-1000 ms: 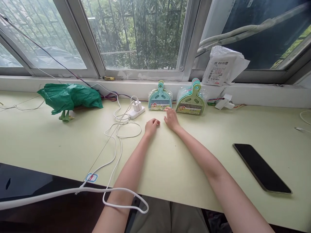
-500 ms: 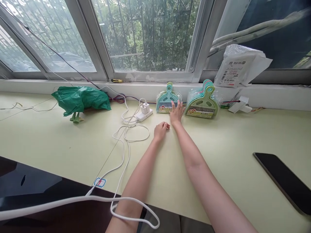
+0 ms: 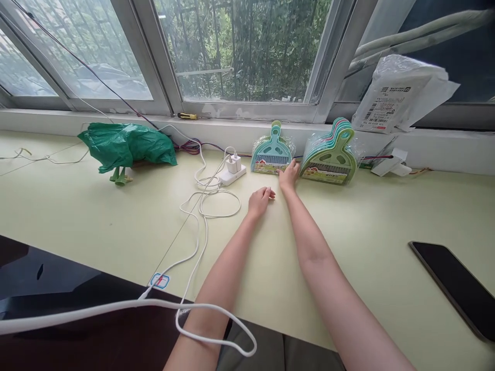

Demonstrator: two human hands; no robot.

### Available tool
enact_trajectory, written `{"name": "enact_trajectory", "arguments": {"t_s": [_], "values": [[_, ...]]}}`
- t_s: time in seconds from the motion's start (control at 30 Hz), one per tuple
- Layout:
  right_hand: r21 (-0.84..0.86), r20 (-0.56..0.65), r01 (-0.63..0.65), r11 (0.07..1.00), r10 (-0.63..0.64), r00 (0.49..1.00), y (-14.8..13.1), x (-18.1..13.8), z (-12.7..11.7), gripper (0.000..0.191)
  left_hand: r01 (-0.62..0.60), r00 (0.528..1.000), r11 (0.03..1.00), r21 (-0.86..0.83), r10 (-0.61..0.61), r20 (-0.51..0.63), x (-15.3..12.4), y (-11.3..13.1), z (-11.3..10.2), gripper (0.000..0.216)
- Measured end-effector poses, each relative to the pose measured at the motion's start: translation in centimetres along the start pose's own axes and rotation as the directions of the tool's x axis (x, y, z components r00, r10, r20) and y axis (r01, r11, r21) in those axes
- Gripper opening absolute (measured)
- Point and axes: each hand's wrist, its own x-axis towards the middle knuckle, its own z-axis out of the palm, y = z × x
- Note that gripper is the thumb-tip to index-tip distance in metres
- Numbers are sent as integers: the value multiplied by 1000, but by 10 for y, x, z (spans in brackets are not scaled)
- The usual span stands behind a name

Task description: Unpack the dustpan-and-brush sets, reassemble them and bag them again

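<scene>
Head view: blue dustpan set [image 3: 273, 149] in clear wrap, standing near back edge of table [image 3: 356, 221]. Right hand [image 3: 289, 176] at its lower right corner, thumb in front, fingers bent; cannot tell whether they have closed on it. Left hand [image 3: 260, 202] on table, nearer front edge, partly open, fingers loosely curled, nothing seen in it. Stack of dustpan sets [image 3: 328, 161] along back edge, just right of right hand. Power strip [image 3: 232, 176] left of blue set. Phone [image 3: 452, 283] toward front edge, well right of hands
</scene>
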Motion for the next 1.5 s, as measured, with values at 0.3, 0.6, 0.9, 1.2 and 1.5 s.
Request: {"name": "enact_trajectory", "arguments": {"t_s": [0.3, 0.6, 0.9, 1.2, 1.5], "values": [[103, 87, 272, 957, -281, 956, -2, -21, -10, 63, -72, 991, 997, 1, 71, -116, 7, -9, 2, 26], [133, 232, 342, 930, -364, 902, 14, -56, -52, 57, -161, 791, 978, 131, 207, -575, 11, -13, -12, 55], [391, 313, 223, 893, -357, 880, 78, -90, -127, 61, -179, 971, 973, -145, 151, -184, 7, 0, -15, 62], [298, 214, 300, 906, -370, 904, 129, -124, -199, 71, 66, 895, 925, -375, 111, 431, -27, 35, 10, 44], [-53, 182, 662, 748, -644, 743, 85, -158, -224, 33, 54, 982, 862, -503, 47, 185, -39, 42, 27, 42]]}}
